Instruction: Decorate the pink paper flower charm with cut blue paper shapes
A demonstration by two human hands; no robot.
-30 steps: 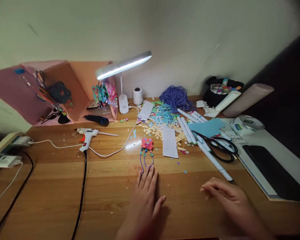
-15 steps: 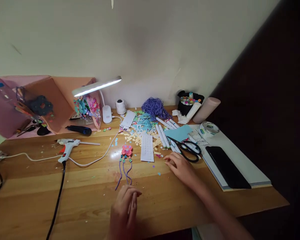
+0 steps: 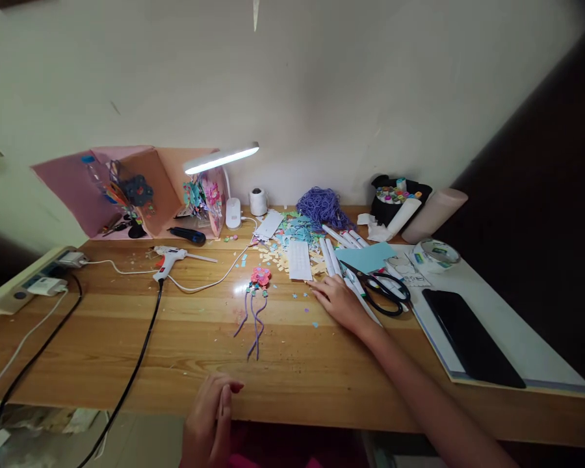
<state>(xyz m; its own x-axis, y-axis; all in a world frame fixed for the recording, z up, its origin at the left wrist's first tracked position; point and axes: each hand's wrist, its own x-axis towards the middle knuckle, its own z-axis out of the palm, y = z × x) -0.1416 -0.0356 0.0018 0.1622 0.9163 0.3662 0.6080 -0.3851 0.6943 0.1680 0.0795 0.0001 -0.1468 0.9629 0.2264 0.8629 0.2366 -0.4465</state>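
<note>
My right hand (image 3: 338, 300) rests on the table just below a small white card (image 3: 300, 260), its fingers apart beside the markers (image 3: 329, 257) and black-handled scissors (image 3: 384, 291). Nothing shows in its grasp. At the table's front edge is my left hand (image 3: 211, 416), fingers loosely curled and thumb alongside them; I cannot make out anything in it. A pink paper flower (image 3: 260, 277) with purple strings (image 3: 258, 322) lies on the wood between the hands and the lamp. Small paper shapes (image 3: 306, 295) are scattered near my right fingertips.
A glue gun (image 3: 169, 260) with a black cord lies at left, near a power strip (image 3: 26, 279). The lit lamp (image 3: 221, 158), purple yarn (image 3: 322, 207) and marker holder (image 3: 394, 201) stand behind. A black phone (image 3: 470, 338) rests on a pad at right.
The view has shifted, showing more of the left side. My left hand has drawn back from the strings toward the table's front edge. My right hand has moved up nearer the white card.
</note>
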